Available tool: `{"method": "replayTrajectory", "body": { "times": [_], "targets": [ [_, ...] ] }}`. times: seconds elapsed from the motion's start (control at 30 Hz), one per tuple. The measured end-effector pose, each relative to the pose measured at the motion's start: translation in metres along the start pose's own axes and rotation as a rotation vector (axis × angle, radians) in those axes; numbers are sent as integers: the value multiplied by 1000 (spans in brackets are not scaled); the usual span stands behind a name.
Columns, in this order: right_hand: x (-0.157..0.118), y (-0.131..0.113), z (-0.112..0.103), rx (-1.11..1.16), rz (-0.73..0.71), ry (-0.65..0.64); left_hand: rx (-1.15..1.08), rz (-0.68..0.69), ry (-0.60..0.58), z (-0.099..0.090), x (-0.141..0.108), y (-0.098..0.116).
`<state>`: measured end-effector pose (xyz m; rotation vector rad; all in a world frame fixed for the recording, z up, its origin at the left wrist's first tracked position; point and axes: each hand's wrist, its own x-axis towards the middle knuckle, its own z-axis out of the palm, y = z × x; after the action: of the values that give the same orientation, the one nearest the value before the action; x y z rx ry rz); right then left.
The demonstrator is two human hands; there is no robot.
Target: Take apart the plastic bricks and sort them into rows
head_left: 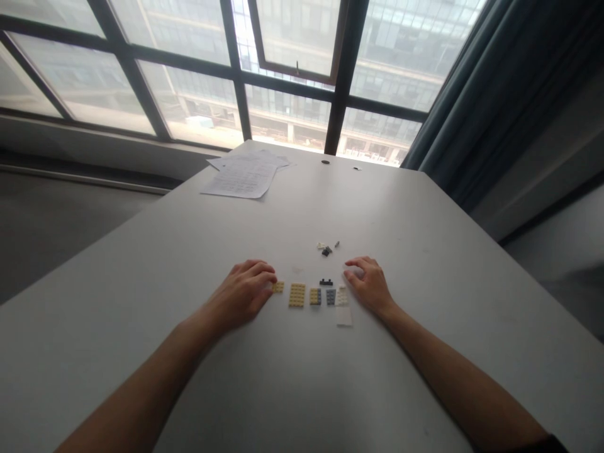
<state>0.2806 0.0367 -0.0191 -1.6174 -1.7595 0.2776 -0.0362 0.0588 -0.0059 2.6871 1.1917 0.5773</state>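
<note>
At the left end of a row of toy building pieces, my left hand (248,286) has thumb and fingertips closed at a small tan building plate (279,287), whose left part they cover. To its right lie a larger tan plate (297,295), a tan-and-grey piece (314,296), a dark grey plate (331,297) and a white studded piece (342,296). Below the white piece is a flat white tile (344,316). A black piece (325,282) lies just above the row. My right hand (370,283) rests at the right end, thumb and index finger apart, holding nothing.
Farther up the white table (189,264) is a small cluster of dark pieces (326,251), with white bits and a grey piece (336,244) beside it. Printed papers (243,179) lie at the far left. Windows stand behind the table, a dark curtain (453,94) to the right.
</note>
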Motion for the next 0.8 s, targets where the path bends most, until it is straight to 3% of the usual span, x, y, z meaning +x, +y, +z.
{"method": "replayTrajectory", "body": {
  "times": [0.33, 0.8],
  "targets": [
    [-1, -2, -1, 5, 6, -12, 26, -5, -27, 2, -1, -1],
    [-1, -3, -1, -9, 23, -21, -15, 18, 27, 11, 4, -3]
  ]
}}
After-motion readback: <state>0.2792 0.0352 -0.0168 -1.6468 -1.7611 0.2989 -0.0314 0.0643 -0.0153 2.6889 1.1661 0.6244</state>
